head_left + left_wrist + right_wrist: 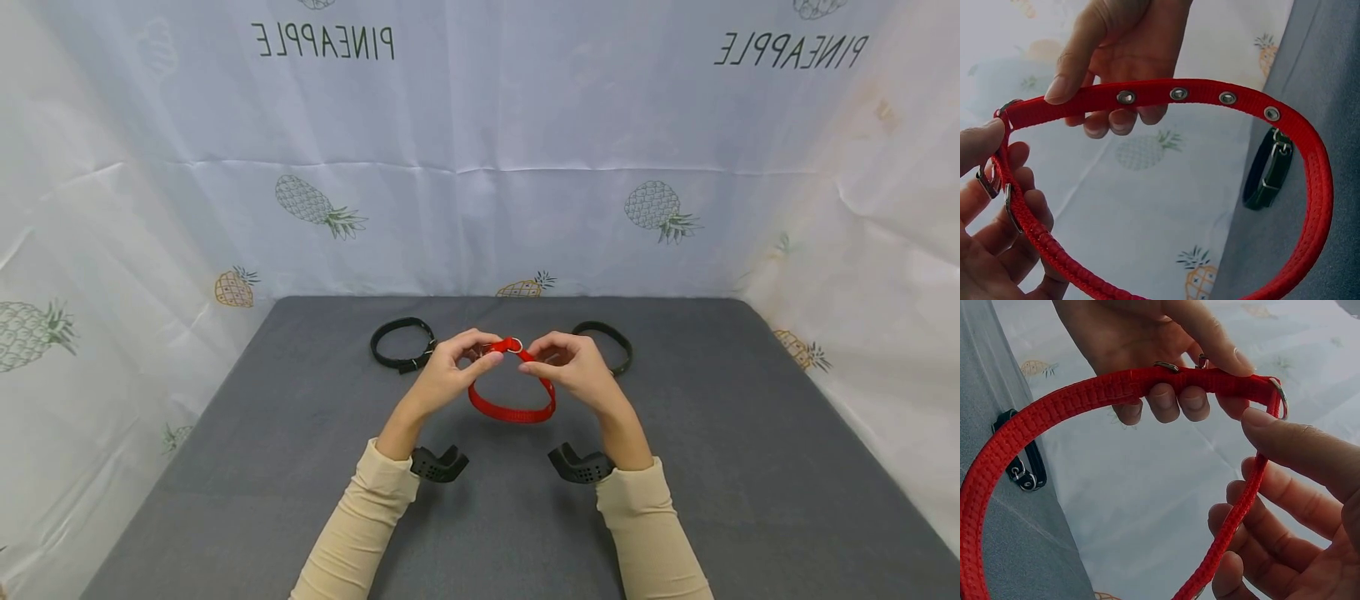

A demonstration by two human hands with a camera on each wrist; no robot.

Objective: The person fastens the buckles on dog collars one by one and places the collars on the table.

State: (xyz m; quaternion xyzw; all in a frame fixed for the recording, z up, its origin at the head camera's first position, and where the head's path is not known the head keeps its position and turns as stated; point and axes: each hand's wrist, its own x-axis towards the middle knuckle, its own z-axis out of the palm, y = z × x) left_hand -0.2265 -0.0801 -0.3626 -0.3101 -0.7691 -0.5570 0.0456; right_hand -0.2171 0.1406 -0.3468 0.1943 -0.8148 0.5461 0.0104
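Note:
Held up over the table is a red collar (512, 414), bent into a loop. My left hand (444, 372) pinches its buckle end between thumb and fingers; the metal buckle (987, 182) shows beside those fingers in the left wrist view. My right hand (576, 372) pinches the strap end, which carries several metal eyelets (1179, 93). Between the two hands a metal ring (1282, 400) sits at the top of the loop, with the strap passing by it. The lower part of the loop hangs beneath both hands.
Two black collars lie farther back on the grey table (300, 467): a left one (377, 353) behind my left hand and a right one (627, 343) partly hidden behind my right hand. A white pineapple-print curtain (487, 208) stands along the table's back and sides.

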